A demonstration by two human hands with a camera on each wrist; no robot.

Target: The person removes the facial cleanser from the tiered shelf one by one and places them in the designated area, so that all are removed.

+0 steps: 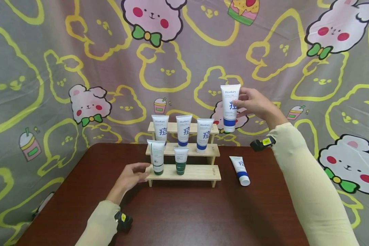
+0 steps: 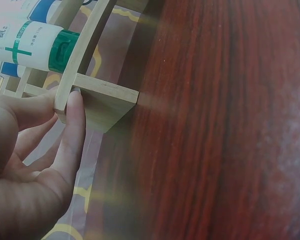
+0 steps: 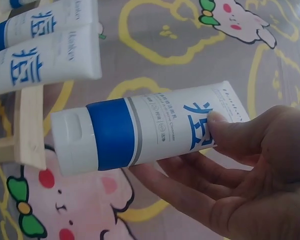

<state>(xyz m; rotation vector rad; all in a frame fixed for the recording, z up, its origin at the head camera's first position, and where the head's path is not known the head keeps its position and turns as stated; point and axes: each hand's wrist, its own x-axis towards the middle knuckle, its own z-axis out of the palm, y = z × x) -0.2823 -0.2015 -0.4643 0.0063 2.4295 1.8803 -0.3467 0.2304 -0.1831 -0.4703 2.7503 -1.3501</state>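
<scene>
My right hand (image 1: 254, 104) holds a white and blue facial cleanser tube (image 1: 230, 107) in the air, cap down, above the right end of the wooden tiered stand (image 1: 200, 172). In the right wrist view the thumb presses its printed front and the fingers (image 3: 190, 187) lie behind it. With its fingertips my left hand (image 1: 130, 179) pinches the left end of the stand's lowest step (image 2: 72, 82). Close by, a white tube with a green cap (image 1: 156, 157) stands on that step, beside a smaller white and green tube (image 1: 180, 161).
Three matching blue-banded tubes, one of them the middle tube (image 1: 183, 130), stand in a row on the step above. Another blue-banded tube (image 1: 240, 171) lies on the dark red table (image 1: 184, 212), right of the stand. A patterned cloth (image 1: 110, 68) hangs behind.
</scene>
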